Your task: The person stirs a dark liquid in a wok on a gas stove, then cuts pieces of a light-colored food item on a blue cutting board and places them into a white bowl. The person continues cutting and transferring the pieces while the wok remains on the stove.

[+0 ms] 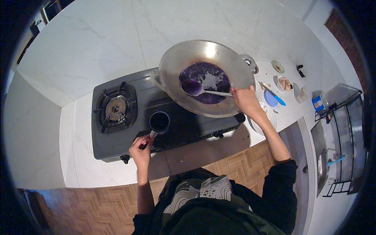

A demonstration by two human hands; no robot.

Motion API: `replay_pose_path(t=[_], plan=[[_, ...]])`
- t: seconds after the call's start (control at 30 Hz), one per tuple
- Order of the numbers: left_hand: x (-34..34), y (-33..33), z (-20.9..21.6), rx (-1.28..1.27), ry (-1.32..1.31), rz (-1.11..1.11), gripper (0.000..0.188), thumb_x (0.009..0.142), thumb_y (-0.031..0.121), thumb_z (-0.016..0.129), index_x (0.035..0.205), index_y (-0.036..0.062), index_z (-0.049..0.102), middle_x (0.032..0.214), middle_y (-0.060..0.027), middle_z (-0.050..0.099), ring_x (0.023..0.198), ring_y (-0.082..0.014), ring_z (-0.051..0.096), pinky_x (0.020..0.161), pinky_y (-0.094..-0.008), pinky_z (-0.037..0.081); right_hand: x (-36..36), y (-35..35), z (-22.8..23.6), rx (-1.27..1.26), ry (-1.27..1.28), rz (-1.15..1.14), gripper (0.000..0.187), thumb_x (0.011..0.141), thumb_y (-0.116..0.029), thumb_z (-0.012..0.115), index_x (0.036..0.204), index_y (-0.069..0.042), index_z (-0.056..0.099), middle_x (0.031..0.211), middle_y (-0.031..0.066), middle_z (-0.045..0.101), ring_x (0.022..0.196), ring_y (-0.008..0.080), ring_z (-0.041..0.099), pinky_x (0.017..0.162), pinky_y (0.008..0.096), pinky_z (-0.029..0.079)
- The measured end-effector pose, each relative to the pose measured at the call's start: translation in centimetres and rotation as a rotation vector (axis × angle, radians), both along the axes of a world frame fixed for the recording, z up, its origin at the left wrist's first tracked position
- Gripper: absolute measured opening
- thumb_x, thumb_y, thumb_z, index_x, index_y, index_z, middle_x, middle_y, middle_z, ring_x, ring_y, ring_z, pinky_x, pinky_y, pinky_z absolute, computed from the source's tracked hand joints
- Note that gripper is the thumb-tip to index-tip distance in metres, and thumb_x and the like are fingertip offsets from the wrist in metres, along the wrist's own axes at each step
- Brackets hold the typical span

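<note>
Small bowls' (284,83) contents too small to tell; cup (159,121) handle hidden by fingers (145,141).

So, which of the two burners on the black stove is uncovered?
The left burner, with its bare grate; the big steel wok of purple liquid covers the right one.

I am holding a small dark cup (159,122) by its handle over the stove middle, and a metal ladle (196,88) is lying bowl-down in the wok's (172,66) purple liquid.

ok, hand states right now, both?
Left hand: closed on the handle of a small dark pot on the stove.
Right hand: closed on a ladle in the wok.
</note>
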State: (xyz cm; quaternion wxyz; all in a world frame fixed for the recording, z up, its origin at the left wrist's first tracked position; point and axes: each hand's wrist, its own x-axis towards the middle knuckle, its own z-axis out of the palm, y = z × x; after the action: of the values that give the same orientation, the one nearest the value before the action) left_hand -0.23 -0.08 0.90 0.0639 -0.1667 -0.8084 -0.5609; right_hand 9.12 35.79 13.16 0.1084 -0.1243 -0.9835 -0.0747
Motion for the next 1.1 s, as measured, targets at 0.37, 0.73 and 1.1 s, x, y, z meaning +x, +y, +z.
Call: replay_pose_path(t=[0.37, 0.73, 1.1], plan=[[0.0, -0.1, 0.0, -0.018, -0.034, 0.013, 0.017, 0.068, 0.001, 0.069, 0.084, 0.0008, 0.065, 0.075, -0.0082, 0.063, 0.068, -0.0137, 0.059, 0.064, -0.0233, 0.045, 1.1, -4.2, 4.1, -0.1, -0.043, 0.097, 0.032, 0.091, -0.021, 0.038, 0.074, -0.003, 0.058, 0.06, 0.0172, 0.057, 0.059, 0.0337, 0.055, 0.069, 0.0414, 0.033], [0.1, 0.2, 0.8, -0.031, 0.066, 0.012, 0.021, 0.067, 0.003, 0.071, 0.088, 0.0021, 0.066, 0.08, -0.0085, 0.063, 0.068, -0.0154, 0.059, 0.064, -0.025, 0.046, 0.2, -7.3, 3.8, -0.122, -0.08, 0.191, 0.03, 0.09, -0.021, 0.039, 0.077, -0.003, 0.059, 0.063, 0.0143, 0.059, 0.064, 0.0304, 0.057, 0.071, 0.0399, 0.035], [-0.2, 0.4, 1.5, -0.116, 0.024, 0.013, 0.017, 0.069, 0.008, 0.071, 0.084, 0.001, 0.067, 0.076, -0.0092, 0.064, 0.063, -0.0157, 0.057, 0.06, -0.0251, 0.045, -0.6, -8.6, 1.3, 0.009, -0.005, 0.257, 0.028, 0.089, -0.021, 0.042, 0.075, -0.004, 0.059, 0.06, 0.0101, 0.058, 0.063, 0.0249, 0.057, 0.07, 0.0373, 0.036]])
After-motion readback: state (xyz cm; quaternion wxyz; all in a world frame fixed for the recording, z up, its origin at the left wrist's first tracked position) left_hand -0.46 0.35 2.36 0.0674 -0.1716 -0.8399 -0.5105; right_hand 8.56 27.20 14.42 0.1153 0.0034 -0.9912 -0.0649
